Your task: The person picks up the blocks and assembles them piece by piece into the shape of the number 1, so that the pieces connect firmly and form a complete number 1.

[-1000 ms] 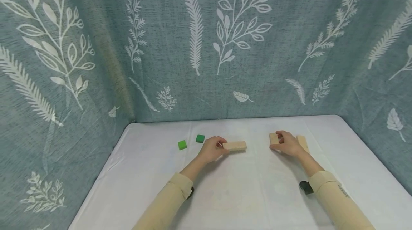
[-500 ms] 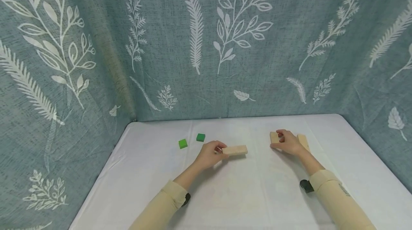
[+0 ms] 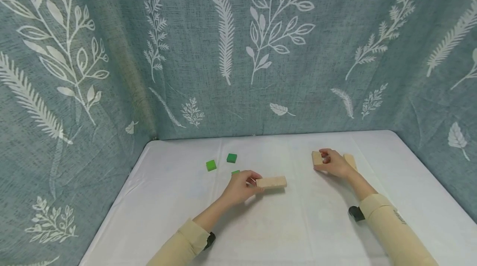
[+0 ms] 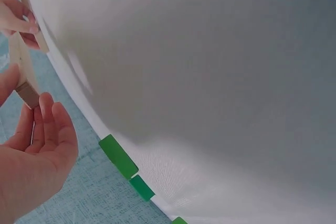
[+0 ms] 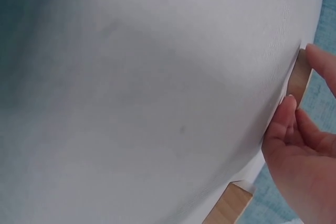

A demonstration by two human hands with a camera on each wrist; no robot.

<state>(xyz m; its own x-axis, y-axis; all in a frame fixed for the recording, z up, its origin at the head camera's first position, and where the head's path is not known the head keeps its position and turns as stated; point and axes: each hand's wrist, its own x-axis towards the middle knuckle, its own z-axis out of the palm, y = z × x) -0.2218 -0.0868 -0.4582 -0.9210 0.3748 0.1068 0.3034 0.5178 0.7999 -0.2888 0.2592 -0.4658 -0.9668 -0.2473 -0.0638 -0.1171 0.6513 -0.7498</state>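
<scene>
In the head view my left hand (image 3: 241, 188) pinches one end of a long pale wooden block (image 3: 272, 182), which points to the right. The left wrist view shows that block (image 4: 24, 69) between thumb and fingertips, raised off the white surface. Farther right, my right hand (image 3: 333, 164) grips another wooden block (image 3: 317, 158) between thumb and fingers. Its edge (image 5: 300, 78) shows between the fingertips in the right wrist view, low at the table. A third wooden block (image 3: 349, 161) lies just beyond the right wrist, partly hidden by it.
Two green blocks, one light (image 3: 211, 165) and one darker (image 3: 232, 158), lie on the white-covered table (image 3: 283, 233) left of centre. Another green block (image 3: 235, 172) peeks out behind the left hand. A patterned teal curtain (image 3: 238, 104) encloses the back and sides.
My left hand has drawn the long wooden block toward me, and a green block behind that hand has come into sight. My right hand stays in place with its block.
</scene>
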